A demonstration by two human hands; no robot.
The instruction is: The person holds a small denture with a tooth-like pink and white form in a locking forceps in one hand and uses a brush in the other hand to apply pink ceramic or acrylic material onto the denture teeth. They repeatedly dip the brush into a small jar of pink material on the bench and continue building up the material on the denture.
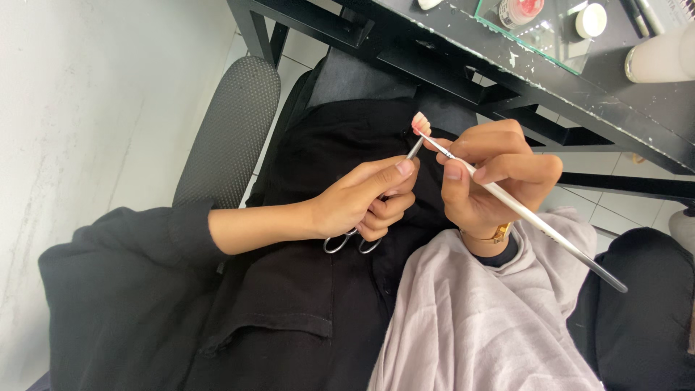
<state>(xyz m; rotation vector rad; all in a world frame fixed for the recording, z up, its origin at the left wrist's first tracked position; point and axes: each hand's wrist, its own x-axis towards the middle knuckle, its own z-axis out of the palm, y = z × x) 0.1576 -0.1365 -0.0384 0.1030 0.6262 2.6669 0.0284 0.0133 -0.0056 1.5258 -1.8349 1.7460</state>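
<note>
While the left hand grips forceps, the right hand angles a brush

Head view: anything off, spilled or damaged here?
The black table edge is speckled with white flecks and scuffs, like dried residue. Otherwise nothing stands out: the left hand grips a scissor-handled clamp holding a fake nail, and the right hand holds a thin brush.

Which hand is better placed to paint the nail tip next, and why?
Right. The right hand holds the brush like a pen, bristles at the nail tip. The left hand only steadies it with the clamp.
</note>
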